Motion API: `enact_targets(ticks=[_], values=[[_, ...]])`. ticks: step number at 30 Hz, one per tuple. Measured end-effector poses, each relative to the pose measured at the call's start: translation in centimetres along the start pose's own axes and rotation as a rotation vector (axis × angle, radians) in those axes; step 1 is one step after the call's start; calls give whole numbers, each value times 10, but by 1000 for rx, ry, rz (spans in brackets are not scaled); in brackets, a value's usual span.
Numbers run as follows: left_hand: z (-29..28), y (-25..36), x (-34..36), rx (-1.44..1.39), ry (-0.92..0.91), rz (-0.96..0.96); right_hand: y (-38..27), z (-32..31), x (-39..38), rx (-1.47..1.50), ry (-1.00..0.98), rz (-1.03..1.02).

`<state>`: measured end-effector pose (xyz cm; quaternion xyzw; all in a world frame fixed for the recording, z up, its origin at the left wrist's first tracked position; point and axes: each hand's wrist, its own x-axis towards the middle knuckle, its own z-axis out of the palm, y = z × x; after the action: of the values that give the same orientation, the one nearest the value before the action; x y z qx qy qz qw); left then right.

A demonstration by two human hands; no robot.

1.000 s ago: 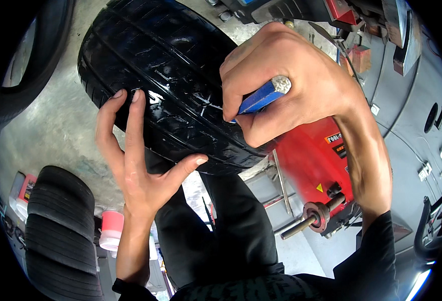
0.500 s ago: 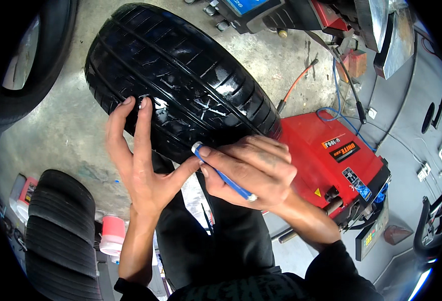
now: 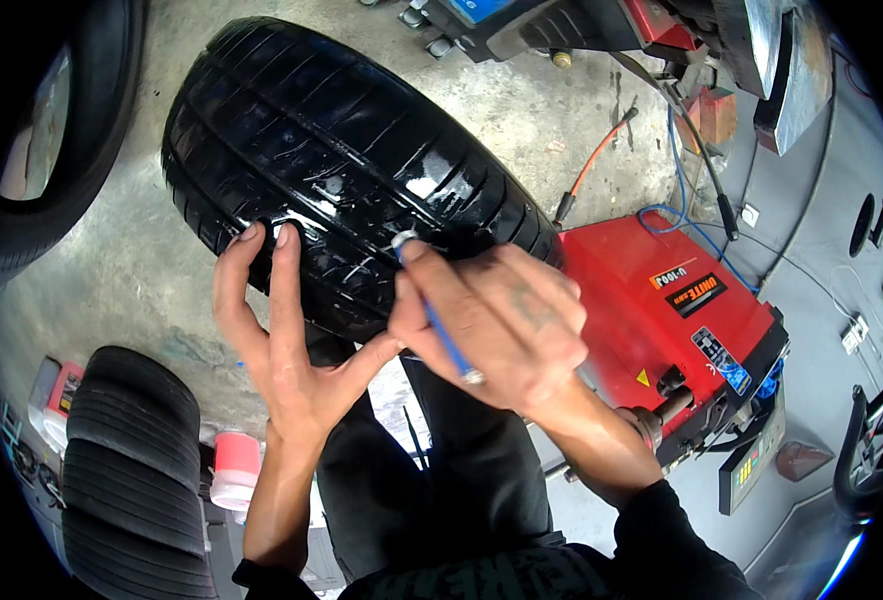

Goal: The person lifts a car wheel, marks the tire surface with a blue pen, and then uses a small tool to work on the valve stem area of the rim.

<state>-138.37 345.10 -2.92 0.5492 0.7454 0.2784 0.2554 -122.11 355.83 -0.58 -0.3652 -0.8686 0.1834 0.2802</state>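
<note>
A wet, glossy black tyre (image 3: pixel 331 150) stands tread-up in front of me, tilted toward the upper left. My left hand (image 3: pixel 296 350) is open, its first two fingertips resting on the near left tread and its thumb stretched toward my other hand. A slim blue stick with a whitish tip, like a marking crayon (image 3: pixel 448 345), is gripped by my right hand (image 3: pixel 501 325) between thumb and fingers. Its tip is at the tread, near the tyre's middle. The curled fingers hide part of the lower right tread.
A red machine (image 3: pixel 651 310) stands right of the tyre, with blue and orange hoses on the concrete floor (image 3: pixel 551 130). Stacked tyres (image 3: pixel 131 470) and a pink-and-white tub (image 3: pixel 234 465) are at lower left. Another tyre (image 3: pixel 111 130) is at upper left.
My right hand and the blue crayon have moved up onto the tread, away from my left thumb. My left fingertips sit slightly lower in view. The pale scribble-like marks on the tread no longer show clearly.
</note>
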Motion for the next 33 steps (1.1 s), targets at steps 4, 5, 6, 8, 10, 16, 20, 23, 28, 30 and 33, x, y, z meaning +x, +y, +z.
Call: enact_targets(ticks=[4, 5, 6, 8, 10, 16, 20, 23, 28, 30, 33], values=[[-2, -3, -3, 28, -20, 1, 22, -24, -5, -99, -11, 76], [-2, -4, -3, 30, -15, 10, 25, -29, -4, -141, -37, 116], [-1, -6, -5, 14, -10, -4, 27, -33, -2, -179, -65, 153], [-4, -6, -7, 19, -23, 3, 38, -39, -7, -165, -36, 239], [-4, -6, -5, 29, -35, 9, 38, -44, -9, -110, 125, 251], [-6, -2, -3, 48, -42, -3, 21, -38, 27, 333, -16, 294], [-5, -5, -3, 37, -37, 12, 47, -17, 44, 406, -68, 416], [-5, -5, -2, 38, -34, 15, 49, -10, 43, 395, -131, 401], [-6, -5, -5, 41, -41, 38, 45, -10, 40, 333, -164, 317], [-6, -5, -9, 39, -44, 37, 45, -11, 36, 372, -168, 308], [-5, -4, -13, 62, -54, 46, 41, -15, 32, 405, -215, 223]])
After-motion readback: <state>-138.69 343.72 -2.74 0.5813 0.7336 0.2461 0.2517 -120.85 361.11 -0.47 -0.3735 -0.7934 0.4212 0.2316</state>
